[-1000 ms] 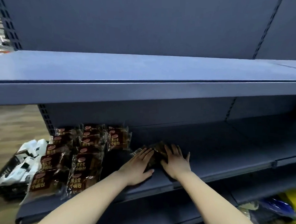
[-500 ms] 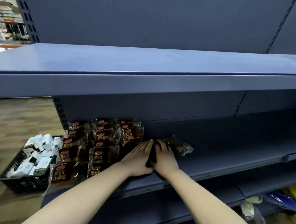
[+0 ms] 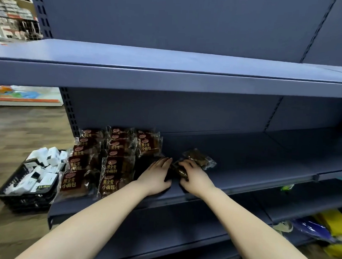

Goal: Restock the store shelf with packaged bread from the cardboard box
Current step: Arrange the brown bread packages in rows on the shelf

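**Spotter:** Head view. Where are your hands?

**Operator:** Both are on the middle shelf (image 3: 253, 165), a little toward six o'clock from the centre of the frame. My left hand (image 3: 155, 177) lies palm down, fingers straight and close together, its inner edge against a dark bread packet (image 3: 179, 170). My right hand (image 3: 196, 177) comes at that packet from three o'clock, with its fingers curled over the wrapper.

**Spotter:** So the packet sits between them?

**Operator:** Yes, it is flat on the shelf with one hand on each side. A second packet (image 3: 199, 157) lies just beyond my right hand, at about one o'clock from it. I cannot tell if the two wrappers touch.

**Spotter:** And the rest of the stock?

**Operator:** The rows of packaged bread (image 3: 115, 166) lie at nine o'clock from my left hand. They form three overlapping columns running from the shelf's front edge to the back panel, and the nearest column is the shortest, sitting at the back. The upper shelf (image 3: 169, 60) crosses the frame at twelve o'clock.

**Spotter:** Anything off the shelving?

**Operator:** At eight o'clock a black crate (image 3: 24, 198) of white boxes (image 3: 45, 158) stands on the wooden floor (image 3: 17, 131). At four o'clock, yellow and blue bags (image 3: 327, 226) lie below the shelves, too blurred to read.
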### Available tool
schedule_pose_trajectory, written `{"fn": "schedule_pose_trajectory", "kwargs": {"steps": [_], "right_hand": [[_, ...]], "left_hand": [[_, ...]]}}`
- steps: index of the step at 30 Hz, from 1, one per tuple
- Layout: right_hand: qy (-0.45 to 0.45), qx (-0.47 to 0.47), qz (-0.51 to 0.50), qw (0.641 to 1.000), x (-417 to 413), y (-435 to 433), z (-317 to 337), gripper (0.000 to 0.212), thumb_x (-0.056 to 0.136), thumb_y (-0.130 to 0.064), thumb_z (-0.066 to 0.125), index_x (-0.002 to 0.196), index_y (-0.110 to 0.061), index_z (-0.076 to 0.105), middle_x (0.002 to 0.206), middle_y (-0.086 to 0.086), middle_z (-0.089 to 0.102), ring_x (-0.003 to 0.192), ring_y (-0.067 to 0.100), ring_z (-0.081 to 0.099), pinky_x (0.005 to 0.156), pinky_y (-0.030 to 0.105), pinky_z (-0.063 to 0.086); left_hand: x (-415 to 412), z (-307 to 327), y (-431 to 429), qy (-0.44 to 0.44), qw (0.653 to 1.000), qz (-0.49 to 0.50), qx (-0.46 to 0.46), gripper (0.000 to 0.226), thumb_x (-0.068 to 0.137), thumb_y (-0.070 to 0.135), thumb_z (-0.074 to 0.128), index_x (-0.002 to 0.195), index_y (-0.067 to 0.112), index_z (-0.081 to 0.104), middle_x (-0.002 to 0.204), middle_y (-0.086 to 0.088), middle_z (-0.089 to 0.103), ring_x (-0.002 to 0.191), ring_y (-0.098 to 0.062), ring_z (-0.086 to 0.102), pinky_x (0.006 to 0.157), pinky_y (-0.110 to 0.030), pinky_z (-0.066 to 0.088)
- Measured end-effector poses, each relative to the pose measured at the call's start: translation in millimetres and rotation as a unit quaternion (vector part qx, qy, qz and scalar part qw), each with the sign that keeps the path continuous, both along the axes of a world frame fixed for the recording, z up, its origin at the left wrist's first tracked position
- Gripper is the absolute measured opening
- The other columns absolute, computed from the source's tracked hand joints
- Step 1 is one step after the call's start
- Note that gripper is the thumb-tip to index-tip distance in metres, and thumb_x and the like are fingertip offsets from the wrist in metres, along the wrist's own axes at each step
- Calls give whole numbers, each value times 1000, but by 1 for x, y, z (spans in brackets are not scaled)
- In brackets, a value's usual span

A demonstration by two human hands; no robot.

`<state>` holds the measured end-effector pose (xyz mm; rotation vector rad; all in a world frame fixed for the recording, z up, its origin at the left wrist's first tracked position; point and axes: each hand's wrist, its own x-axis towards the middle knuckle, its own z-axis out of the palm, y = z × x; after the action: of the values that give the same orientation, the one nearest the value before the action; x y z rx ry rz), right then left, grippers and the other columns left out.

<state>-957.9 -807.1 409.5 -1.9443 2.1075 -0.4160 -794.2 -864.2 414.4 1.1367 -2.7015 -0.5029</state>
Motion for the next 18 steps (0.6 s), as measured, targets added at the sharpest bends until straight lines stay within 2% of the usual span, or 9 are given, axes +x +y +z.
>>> {"fn": "schedule_pose_trajectory", "kwargs": {"steps": [4,6,9,11,14,16,18], "right_hand": [[-20,-1,34,999,-2,6,10,61,81,-17,62,139,-15,44,144,7,41,129,24,42,105,28,35],[-51,-8,46,998,1,8,15,57,80,-16,64,135,-13,49,135,7,51,124,22,47,100,24,36],[-174,-28,24,984,6,10,25,44,80,-18,66,123,-20,59,115,0,64,106,15,57,84,20,40],[-236,-38,14,971,8,9,30,36,81,-19,68,117,-22,63,110,-3,66,102,11,59,81,19,41],[-293,-44,-13,955,6,9,34,31,83,-15,66,113,-21,65,109,-2,67,101,14,62,81,19,46],[-294,-63,-39,953,6,10,33,25,85,-13,63,109,-21,66,105,0,69,97,18,65,80,22,51],[-258,-92,-54,960,6,11,31,21,87,-15,62,107,-19,67,103,-1,69,97,15,63,83,20,46]], "left_hand": [[1,-1,7,24,999,17,17,82,87,23,59,152,19,10,157,-6,19,144,-23,20,116,-29,18],[1,1,9,50,998,31,34,83,85,22,62,152,22,11,156,-7,23,142,-25,26,115,-31,25],[4,5,10,109,992,47,31,71,84,22,66,146,18,30,147,-8,37,133,-26,40,108,-32,35],[7,5,9,136,989,52,12,56,82,22,68,133,13,46,136,-9,47,125,-27,46,102,-34,38],[11,4,10,153,986,63,19,45,80,28,73,118,11,55,125,-8,55,119,-25,50,98,-34,41],[13,4,13,177,980,87,32,43,80,28,74,115,11,56,115,-7,62,108,-22,56,88,-29,43],[14,7,17,208,970,119,43,44,81,28,73,116,12,52,107,-5,64,98,-19,59,79,-24,41]]}}
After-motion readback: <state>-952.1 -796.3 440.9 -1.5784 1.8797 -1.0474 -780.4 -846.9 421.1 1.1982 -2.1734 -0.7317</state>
